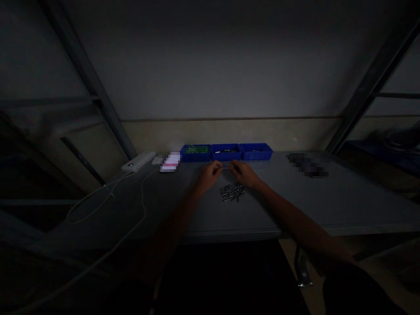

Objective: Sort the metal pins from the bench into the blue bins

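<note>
Over the worktop (344,192), the left hand (209,175) and right hand (243,173) hold one thin piece (225,168) between pinched fingers (215,165), beyond piled metal rods (232,191).

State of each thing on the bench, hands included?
Left hand, pinching thin metal piece
Right hand, pinching piece's other end
Loose metal pieces, heaped
Left bin, open, green contents
Middle bin, open, parts inside
Right bin, open, contents unclear
Bright device, pixelated, lit
Dark item, pixelated, unclear
White cable, loosely curved

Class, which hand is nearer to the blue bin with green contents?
Left. The left hand is in front of the blue bin, slightly right; the right hand is farther right.
</note>
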`<state>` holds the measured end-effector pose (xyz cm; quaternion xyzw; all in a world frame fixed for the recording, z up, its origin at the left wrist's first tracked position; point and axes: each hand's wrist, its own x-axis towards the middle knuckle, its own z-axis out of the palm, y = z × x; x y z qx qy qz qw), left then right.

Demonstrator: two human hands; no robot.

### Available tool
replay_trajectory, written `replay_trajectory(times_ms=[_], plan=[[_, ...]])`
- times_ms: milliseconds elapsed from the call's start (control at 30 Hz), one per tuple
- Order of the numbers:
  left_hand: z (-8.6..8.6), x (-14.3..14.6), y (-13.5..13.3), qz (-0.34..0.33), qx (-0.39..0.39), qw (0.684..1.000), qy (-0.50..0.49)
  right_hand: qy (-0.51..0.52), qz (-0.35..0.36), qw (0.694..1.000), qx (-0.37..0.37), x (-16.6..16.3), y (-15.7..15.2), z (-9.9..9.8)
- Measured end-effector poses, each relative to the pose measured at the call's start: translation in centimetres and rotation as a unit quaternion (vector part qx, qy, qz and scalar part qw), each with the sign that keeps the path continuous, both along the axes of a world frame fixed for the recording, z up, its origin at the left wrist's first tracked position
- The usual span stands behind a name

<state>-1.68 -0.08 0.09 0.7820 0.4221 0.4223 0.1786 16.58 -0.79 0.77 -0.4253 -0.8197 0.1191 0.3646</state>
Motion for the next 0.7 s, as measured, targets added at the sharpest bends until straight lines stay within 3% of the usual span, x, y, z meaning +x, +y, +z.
replay_trajectory(times_ms=[700], plan=[[-0.16,-0.07,-0.01,-0.001,-0.006,1.000,0.008,0.002,-0.002,1.000,-0.026,-0.03,0.26,-0.29]])
